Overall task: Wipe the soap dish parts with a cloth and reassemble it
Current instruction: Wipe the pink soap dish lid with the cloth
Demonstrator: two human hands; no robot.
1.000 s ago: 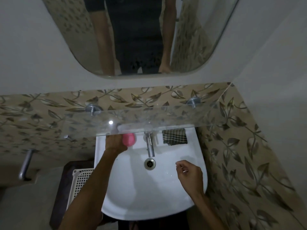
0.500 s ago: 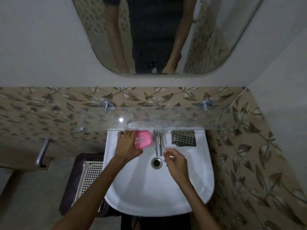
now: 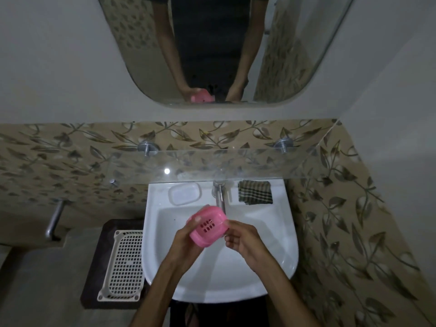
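A pink soap dish part [image 3: 208, 225] with several drain holes is held tilted over the white sink [image 3: 271, 267]. My left hand [image 3: 186, 244] grips it from below and the left. My right hand [image 3: 243, 237] pinches its right rim with the fingertips. A clear plastic soap dish part [image 3: 184, 193] lies on the sink's back ledge at the left of the tap. A folded checked cloth [image 3: 255, 192] lies on the ledge at the right of the tap.
A metal tap [image 3: 220, 197] stands at the back middle of the sink, just behind the pink part. A glass shelf [image 3: 212, 165] overhangs the ledge. A white perforated basket [image 3: 123, 260] sits low at the left, and a mirror [image 3: 212, 50] hangs above.
My left hand lifted the pink part off the back ledge and brought it forward over the basin, leaving the clear part on the ledge. My right hand came in and took hold of its right rim.
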